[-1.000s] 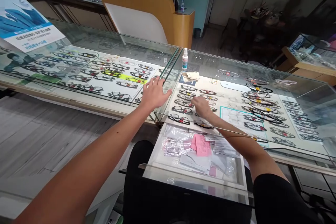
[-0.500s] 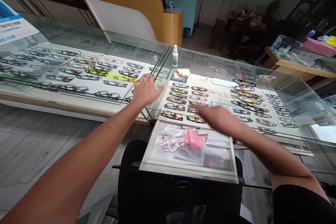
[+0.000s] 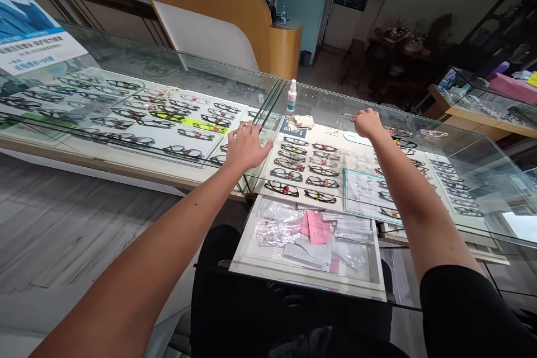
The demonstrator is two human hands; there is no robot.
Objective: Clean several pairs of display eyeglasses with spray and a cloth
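Observation:
My left hand (image 3: 246, 145) lies flat with fingers spread on the glass top of the display case (image 3: 168, 75), at the corner where two cases meet. My right hand (image 3: 367, 121) is stretched out over the top of the right case, fingers curled around a pair of glasses (image 3: 349, 117) lying on the glass. Below the glass, rows of spectacle frames (image 3: 302, 161) lie on a white tray. A pulled-out drawer (image 3: 310, 235) under my arms holds plastic bags and pink slips (image 3: 315, 227).
A small spray bottle (image 3: 291, 95) and a folded cloth (image 3: 302, 121) stand on the glass near the case joint. An orange service counter (image 3: 235, 5) rises behind. A poster (image 3: 29, 33) sits far left. More glass cases stand at the right (image 3: 495, 100).
My right hand left the tray inside the case, swept back over the drawer, and now reaches across the top glass to the glasses there. My left hand stayed put.

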